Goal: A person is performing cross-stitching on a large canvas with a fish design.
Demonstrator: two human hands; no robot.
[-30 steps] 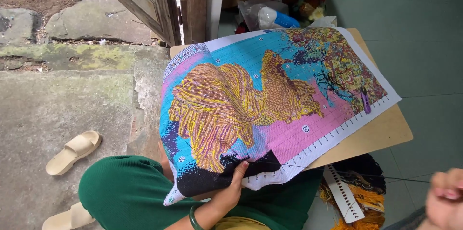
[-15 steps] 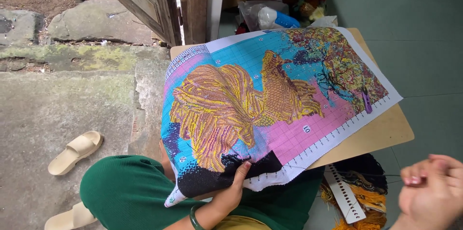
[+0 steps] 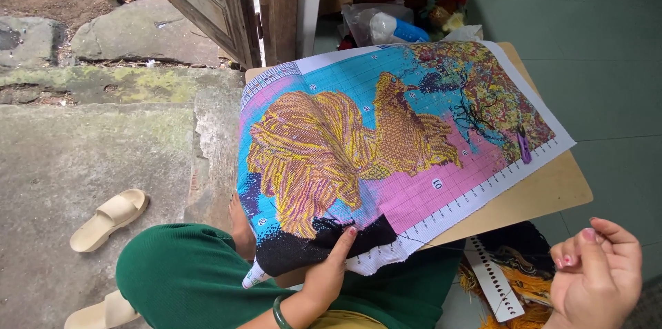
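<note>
Two hands share the work: the left hand [image 3: 329, 270] presses the cross-stitch canvas [image 3: 386, 143] flat on the table [image 3: 545, 194], steadying it, while the right hand [image 3: 596, 274] pinches the black thread [image 3: 441, 246] taut.

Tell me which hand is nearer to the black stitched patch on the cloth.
Left. The left hand rests on the black stitched patch at the cloth's near edge. The right hand is raised off to the right, apart from it, beyond the wooden board.
</note>
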